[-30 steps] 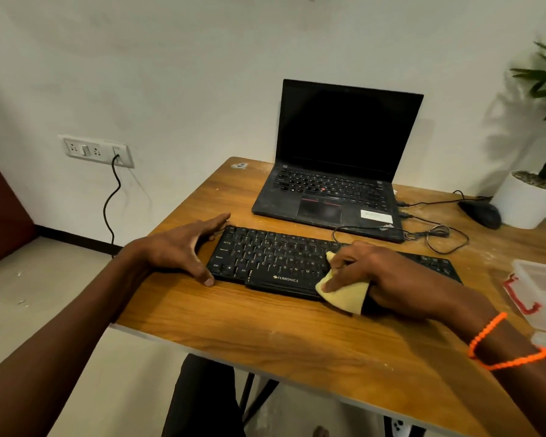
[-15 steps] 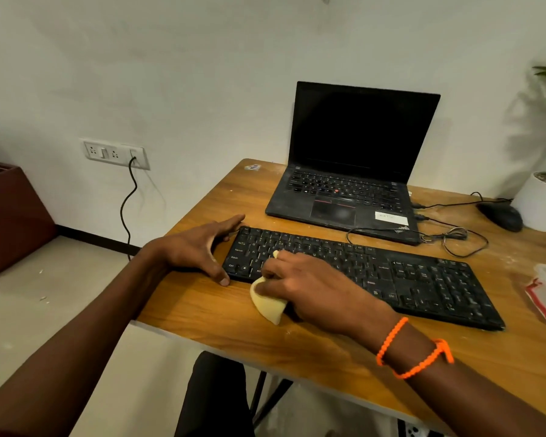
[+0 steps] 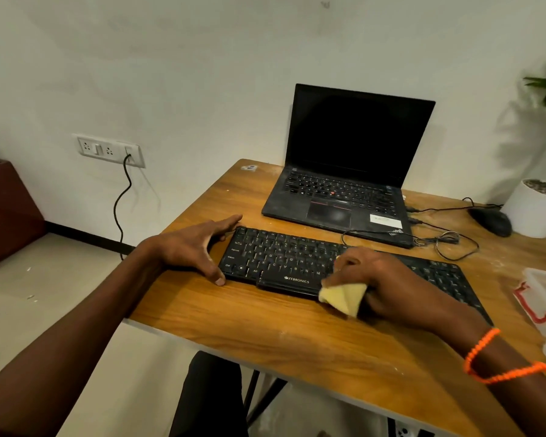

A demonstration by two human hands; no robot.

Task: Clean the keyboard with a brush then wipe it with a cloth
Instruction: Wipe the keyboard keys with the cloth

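1. Head view shows the black keyboard (image 3: pixel 300 263) lying on the wooden table (image 3: pixel 297 335), just near of an open laptop (image 3: pixel 344 181), its near edge close to the table's near edge.
2. The right hand (image 3: pixel 388 288) has its fingers curled round a folded yellow cloth (image 3: pixel 344 297) and presses it on the keyboard's near edge, right of the printed logo. The wiping step looks to be under way; no brush is in view.
3. The left hand (image 3: pixel 199 247) lies with fingers straight, thumb at the keyboard's near-left corner and fingertips by its far-left corner, bracing it.
4. What could go wrong: a hard sideways stroke could slide the keyboard toward the laptop cables (image 3: pixel 448 244) if the bracing hand lifts. The cloth overhangs the near edge, so it may miss the key rows and only rub the frame. Pressing hard could also catch a keycap.
5. Against half a second ago, the right hand and cloth have travelled right along the near edge, from near the left hand to past the logo. A second ago they sat about where they are now, so the strokes run back and forth. The left hand has kept its place.
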